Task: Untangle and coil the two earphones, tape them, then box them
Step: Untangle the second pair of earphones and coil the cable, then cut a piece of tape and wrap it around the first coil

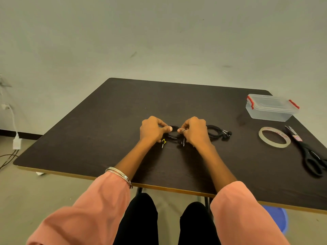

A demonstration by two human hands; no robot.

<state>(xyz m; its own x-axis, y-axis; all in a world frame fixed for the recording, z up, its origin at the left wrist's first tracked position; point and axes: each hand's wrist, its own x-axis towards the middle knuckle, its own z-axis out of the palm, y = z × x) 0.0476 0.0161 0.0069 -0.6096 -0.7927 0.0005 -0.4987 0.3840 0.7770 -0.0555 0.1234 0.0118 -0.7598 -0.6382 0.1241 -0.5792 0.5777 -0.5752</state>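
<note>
Both hands work over the middle of the dark wooden table (106, 131), knuckles up and fingers curled. The left hand (152, 129) pinches a black earphone cable (174, 137) between thumb and forefinger, and the right hand (193, 130) pinches the same cable just beside it, with a small loop of wire round one fingertip. This earphone lies on the table between and under the two hands; its jack plug (163, 143), with a yellow mark, sticks out toward the near edge below the left hand. The second earphone (218, 133) lies in a loose bundle just right of the right hand, its earbuds at the far right end of the bundle. Farther right a roll of clear tape (274, 137) lies flat, with black-handled scissors (306, 152) beside it. A clear plastic box (270, 107) with red clips, lid on, stands near the far right corner. Bangles (120, 175) circle the left wrist above a pink sleeve (92, 209).
</note>
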